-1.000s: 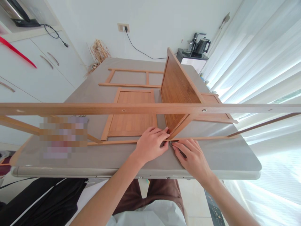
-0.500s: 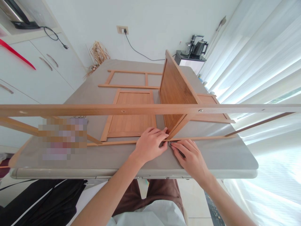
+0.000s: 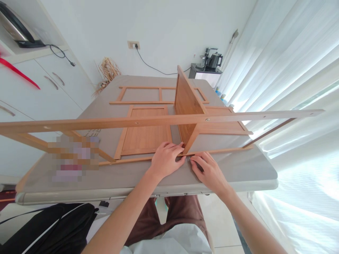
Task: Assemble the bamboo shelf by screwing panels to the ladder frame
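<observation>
A wooden frame stands on edge along the table's near side, its upper rail [image 3: 137, 122] crossing in front of me. A wooden panel [image 3: 189, 95] rises upright behind it, its near end meeting the lower rail [image 3: 132, 161]. At that joint my left hand [image 3: 166, 159] is closed, fingers and thumb around the bottom of the panel and the rail. Just to its right, my right hand [image 3: 209, 170] pinches a small bent metal hex key [image 3: 189, 158] at the lower rail's near face. Fingers hide most of the key.
Flat wooden panels lie on the table [image 3: 238, 169], one left [image 3: 147, 130] and one right [image 3: 222, 120] of the upright panel. Farther back lies an open wooden frame [image 3: 140, 102]. Small metal parts [image 3: 92, 132] sit at the left, near a blurred patch. White curtains hang at right.
The view has shifted, and the frame's right end has swung nearer the middle of the picture. Both hands stay at the same joint; the right hand has turned a little with the hex key.
</observation>
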A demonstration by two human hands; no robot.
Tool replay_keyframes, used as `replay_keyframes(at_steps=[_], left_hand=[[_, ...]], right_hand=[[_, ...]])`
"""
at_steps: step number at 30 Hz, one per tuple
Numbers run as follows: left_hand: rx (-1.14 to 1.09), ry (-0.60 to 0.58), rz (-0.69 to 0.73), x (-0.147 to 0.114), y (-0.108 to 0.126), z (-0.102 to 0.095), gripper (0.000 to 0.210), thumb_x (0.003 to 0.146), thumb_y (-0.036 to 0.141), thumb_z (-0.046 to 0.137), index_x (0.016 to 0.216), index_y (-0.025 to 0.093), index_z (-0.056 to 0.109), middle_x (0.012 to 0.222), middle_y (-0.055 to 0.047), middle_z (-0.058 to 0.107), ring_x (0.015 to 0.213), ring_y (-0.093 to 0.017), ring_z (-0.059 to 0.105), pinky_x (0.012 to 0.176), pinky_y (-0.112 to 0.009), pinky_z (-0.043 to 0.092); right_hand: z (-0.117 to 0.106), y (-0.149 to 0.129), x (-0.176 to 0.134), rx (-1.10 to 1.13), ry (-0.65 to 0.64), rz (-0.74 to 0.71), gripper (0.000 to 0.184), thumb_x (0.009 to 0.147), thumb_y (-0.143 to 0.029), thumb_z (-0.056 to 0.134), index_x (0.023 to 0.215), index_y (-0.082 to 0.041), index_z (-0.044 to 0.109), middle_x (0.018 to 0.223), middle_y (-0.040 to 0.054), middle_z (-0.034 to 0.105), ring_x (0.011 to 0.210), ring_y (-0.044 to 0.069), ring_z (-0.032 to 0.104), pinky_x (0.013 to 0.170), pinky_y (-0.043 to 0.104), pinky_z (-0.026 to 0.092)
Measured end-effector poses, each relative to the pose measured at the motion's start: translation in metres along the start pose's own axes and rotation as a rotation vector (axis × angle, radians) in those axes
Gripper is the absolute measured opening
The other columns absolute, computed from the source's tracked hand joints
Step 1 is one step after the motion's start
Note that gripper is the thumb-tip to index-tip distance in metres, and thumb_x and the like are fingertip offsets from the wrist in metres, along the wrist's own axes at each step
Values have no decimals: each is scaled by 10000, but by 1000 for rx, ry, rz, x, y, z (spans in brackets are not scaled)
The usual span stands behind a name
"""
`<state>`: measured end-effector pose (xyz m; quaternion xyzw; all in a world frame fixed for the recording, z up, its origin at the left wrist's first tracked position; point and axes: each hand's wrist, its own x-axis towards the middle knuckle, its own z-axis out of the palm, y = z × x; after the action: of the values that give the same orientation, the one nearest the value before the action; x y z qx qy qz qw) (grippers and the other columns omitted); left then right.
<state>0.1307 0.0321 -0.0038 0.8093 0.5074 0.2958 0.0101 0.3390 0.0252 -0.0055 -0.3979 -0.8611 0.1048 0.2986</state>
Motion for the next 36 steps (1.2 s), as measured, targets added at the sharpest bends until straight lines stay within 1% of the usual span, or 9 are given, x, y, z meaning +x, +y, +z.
replay_keyframes(at_steps=[4,10,12,15,17,22,28,32,36], left_hand=[[15,3,0,0,1,0,145,859,346,662,908,209,674,1024,-33,754,912,-204,677,949,-409,438],[41,-2,18,1,2,-1,140,865,347,652,902,213,671,942,-36,752,891,-213,670,915,-401,453],[55,-7,35,0,2,-1,139,874,342,637,912,214,674,929,-39,746,906,-219,667,914,-398,458],[88,-14,41,0,3,-1,154,882,347,617,932,216,680,908,-45,734,880,-221,664,890,-388,473],[104,-16,44,0,4,-2,154,884,343,608,935,217,681,905,-47,727,857,-214,661,880,-379,479],[114,-42,68,0,9,-11,114,877,304,605,889,208,666,871,-33,719,850,-199,657,886,-366,472],[118,-47,31,0,17,-15,170,839,370,673,829,200,664,804,-29,713,798,-198,652,895,-379,465],[102,-42,8,-3,22,-12,150,852,345,651,882,199,672,842,-47,718,856,-208,657,960,-398,443],[61,-76,7,-9,27,-20,112,874,282,615,926,195,661,966,-60,737,916,-213,667,988,-411,427]], right_hand=[[0,-3,-1,-3,65,59,157,972,-196,456,1024,-226,602,979,67,610,942,217,549,859,375,468],[0,-3,-5,16,174,160,152,992,-223,416,1011,-231,566,946,64,609,929,225,545,845,374,450],[0,-1,-5,7,190,171,166,999,-236,402,1009,-232,567,977,71,617,960,231,545,863,381,441],[1,2,-5,0,180,156,190,1007,-224,375,1032,-230,563,1092,75,632,1080,227,537,917,383,415],[1,3,-5,-18,161,154,209,1010,-210,354,1043,-227,560,1102,69,643,1097,214,544,929,377,405],[2,3,-9,-48,165,154,215,1013,-219,345,1024,-210,560,1035,61,655,1021,205,567,895,367,409],[1,4,-11,-45,184,118,203,1009,-233,371,994,-206,571,983,51,654,980,206,566,862,349,416],[2,5,-9,-43,189,112,217,1012,-257,370,965,-202,574,929,52,650,937,212,569,840,352,415],[3,7,-9,-43,202,123,237,1013,-293,366,936,-201,570,875,55,647,866,221,576,798,361,418]])
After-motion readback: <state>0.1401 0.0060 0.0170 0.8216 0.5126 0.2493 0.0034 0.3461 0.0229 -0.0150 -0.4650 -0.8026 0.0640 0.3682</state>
